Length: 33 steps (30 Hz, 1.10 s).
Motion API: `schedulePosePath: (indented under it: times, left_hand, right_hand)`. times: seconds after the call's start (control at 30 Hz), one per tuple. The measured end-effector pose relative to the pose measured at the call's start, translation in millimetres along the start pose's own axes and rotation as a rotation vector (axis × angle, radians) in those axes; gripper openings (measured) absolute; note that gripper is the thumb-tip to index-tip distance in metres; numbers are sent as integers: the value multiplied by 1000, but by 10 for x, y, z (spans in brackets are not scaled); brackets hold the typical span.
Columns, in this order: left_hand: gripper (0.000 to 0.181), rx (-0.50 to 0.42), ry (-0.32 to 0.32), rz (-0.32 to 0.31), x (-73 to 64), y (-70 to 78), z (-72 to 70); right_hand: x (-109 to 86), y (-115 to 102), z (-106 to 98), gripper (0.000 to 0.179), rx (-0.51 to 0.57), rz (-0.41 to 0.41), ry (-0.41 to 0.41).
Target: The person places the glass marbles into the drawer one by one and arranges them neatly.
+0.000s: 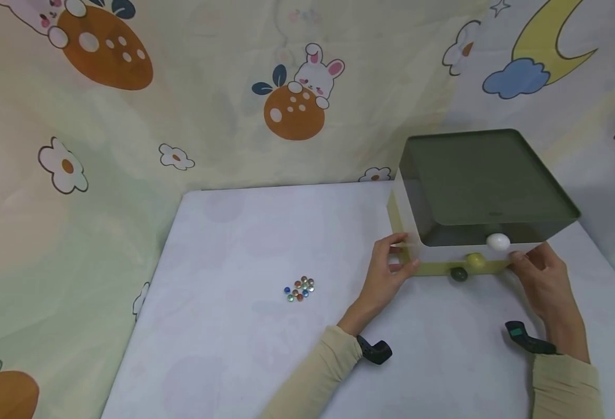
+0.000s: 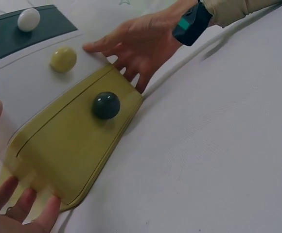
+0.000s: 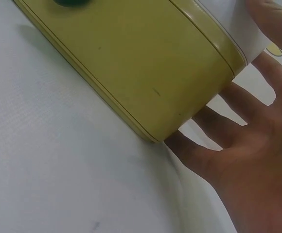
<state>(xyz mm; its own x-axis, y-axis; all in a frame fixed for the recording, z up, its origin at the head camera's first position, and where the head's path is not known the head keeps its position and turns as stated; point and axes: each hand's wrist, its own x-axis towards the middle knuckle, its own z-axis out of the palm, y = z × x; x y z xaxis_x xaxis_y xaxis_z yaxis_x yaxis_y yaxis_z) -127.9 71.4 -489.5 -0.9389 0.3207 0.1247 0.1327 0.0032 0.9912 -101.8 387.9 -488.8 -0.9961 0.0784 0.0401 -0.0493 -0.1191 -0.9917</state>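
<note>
A small drawer box [image 1: 496, 180] stands at the right of the table, with a dark green top tier, a white middle tier and a yellow bottom tier. Its front carries a white knob [image 1: 498, 242], a yellow knob [image 1: 476, 261] and a dark green knob [image 2: 106, 105]. My left hand [image 1: 381, 273] grips the left front corner, thumb toward the front and fingers along the side. At the opposite corner my right hand [image 1: 545, 282] holds the box, its thumb on the white tier and its fingers spread down the yellow side in the right wrist view.
Several coloured glass marbles [image 1: 305, 293] lie in a loose cluster left of the box. The white tabletop [image 1: 223, 244] meets a patterned cloth backdrop [image 1: 218, 105] at the back. A dark device [image 1: 374, 350] is worn on each wrist.
</note>
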Motion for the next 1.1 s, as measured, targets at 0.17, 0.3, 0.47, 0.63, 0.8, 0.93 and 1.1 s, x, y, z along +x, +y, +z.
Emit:
schedulePosePath:
  times: [0.17,0.3,0.47,0.63,0.8,0.93,1.1]
  left_hand:
    - [56,5,64,1,25,-17,5]
    - [55,3,93,-4,44,-39,-18]
    - [55,1,95,-1,52,-44,-61]
    - [55,3,117,-4,59,-36,-117]
    - [54,8,145,-3,82,-37,-169]
    - [54,5,156,2,96,-44,-207]
    - [53,-5,152,3,99,-35,-255]
  right_hand:
    - [56,1,49,65,0,-39,-27]
    - [99,5,101,66,-25,-33,-36]
    - [131,13,151,68,-54,-21,-33]
    - [193,37,222,68,-56,-34,-40]
    - [243,44,306,69,-59,-29,-39]
    - [275,49,363,69,-38,-16,-38]
    - [308,60,414,69,-21,-1,-29]
